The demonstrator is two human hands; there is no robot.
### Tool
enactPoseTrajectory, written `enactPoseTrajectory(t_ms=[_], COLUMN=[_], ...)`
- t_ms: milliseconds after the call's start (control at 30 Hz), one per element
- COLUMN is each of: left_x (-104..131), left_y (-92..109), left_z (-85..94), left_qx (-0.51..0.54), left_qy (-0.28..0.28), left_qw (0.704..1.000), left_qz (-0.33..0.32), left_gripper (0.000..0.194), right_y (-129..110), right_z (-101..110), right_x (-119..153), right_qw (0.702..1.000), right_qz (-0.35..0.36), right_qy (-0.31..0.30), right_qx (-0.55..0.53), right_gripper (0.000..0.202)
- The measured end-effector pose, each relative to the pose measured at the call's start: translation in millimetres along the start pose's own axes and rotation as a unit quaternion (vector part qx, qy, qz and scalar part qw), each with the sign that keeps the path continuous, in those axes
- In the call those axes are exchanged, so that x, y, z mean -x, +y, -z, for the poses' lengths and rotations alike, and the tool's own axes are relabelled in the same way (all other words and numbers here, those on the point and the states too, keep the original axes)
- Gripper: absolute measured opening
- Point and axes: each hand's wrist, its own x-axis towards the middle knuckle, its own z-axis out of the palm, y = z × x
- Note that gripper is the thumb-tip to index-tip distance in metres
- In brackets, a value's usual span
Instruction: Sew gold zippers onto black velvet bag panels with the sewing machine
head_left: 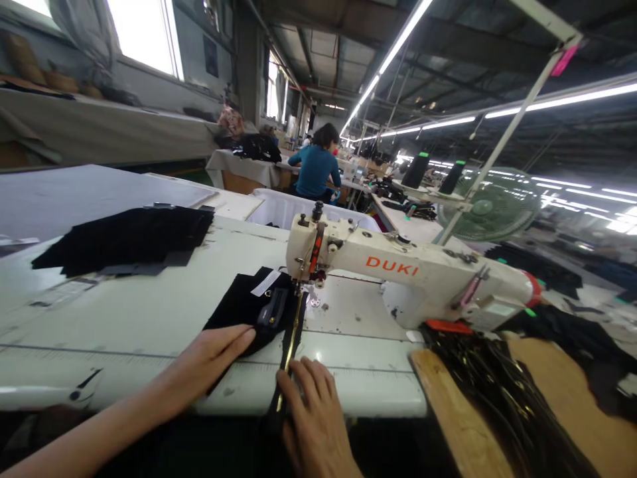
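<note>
Stack: limp black cloth pieces (134,236) with ragged, stepped edges, at the left.
Left hand: the left hand (219,348) lies over the near edge of the black panel, fingers on it; I cannot tell whether it pinches or only presses.
Panel: the black panel (231,305), matte and soft-looking, bears a flat white label (265,283) and a smooth dark tab (273,309).
Zipper: a long, narrow zipper (293,332), dark tape with shiny gold teeth, runs from the near table edge up to the needle area, along the panel's right side.
Right hand: the right hand (316,405) has bent fingers on the zipper's near end; its thumb is hidden, so I cannot tell how firm the grip is.
Machine: a cream metal sewing machine (348,249), orange lettering, arm reaching right.
Bundle: dark strips (512,398) with gold glints, heaped beside a wooden board (450,405), near right.
Surface: glossy white table (149,305), scuffed, ruler marks along its rounded near edge.
Room: bright window (144,33) far left, seated person (314,169) in a teal top far centre, green fan (490,206) right.
</note>
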Motion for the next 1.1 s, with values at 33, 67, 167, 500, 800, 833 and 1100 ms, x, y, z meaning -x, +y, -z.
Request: enactPoseTrajectory(t_ms=[33,67,167,500,800,833,1100], left_x=[-7,-12,-13,29,23,28,15], left_y=[4,9,21,-1,16,15,1], left_z=[10.2,19.1,29.4,-45.7,-3.3,-12.4,-21.2], left_qx=[0.053,0.091,0.043,-0.284,-0.175,-0.199,-0.091], left_qy=[-0.009,-0.018,-0.027,0.001,-0.002,-0.013,-0.019], left_qw=[0.998,0.995,0.999,0.950,0.977,0.969,0.986], left_qz=[0.025,0.032,-0.010,-0.129,-0.123,-0.146,-0.138], left_gripper=[0.049,0.054,0.053,0.065,0.048,0.063,0.030], right_y=[-1,-1,14,110,38,29,31], right_z=[-1,2,21,90,77,65,44], right_x=[-5,-11,-29,-74,-50,-41,-14], right_qw=[0.999,0.997,0.954,0.901,0.985,0.991,0.989], right_qz=[-0.014,-0.031,-0.135,-0.238,-0.015,-0.003,-0.047], right_qy=[0.022,0.048,0.102,0.116,-0.031,-0.047,0.002], right_qx=[-0.020,-0.060,-0.247,-0.343,-0.168,-0.123,-0.137], right_gripper=[0.064,0.053,0.027,0.063,0.022,0.027,0.045])
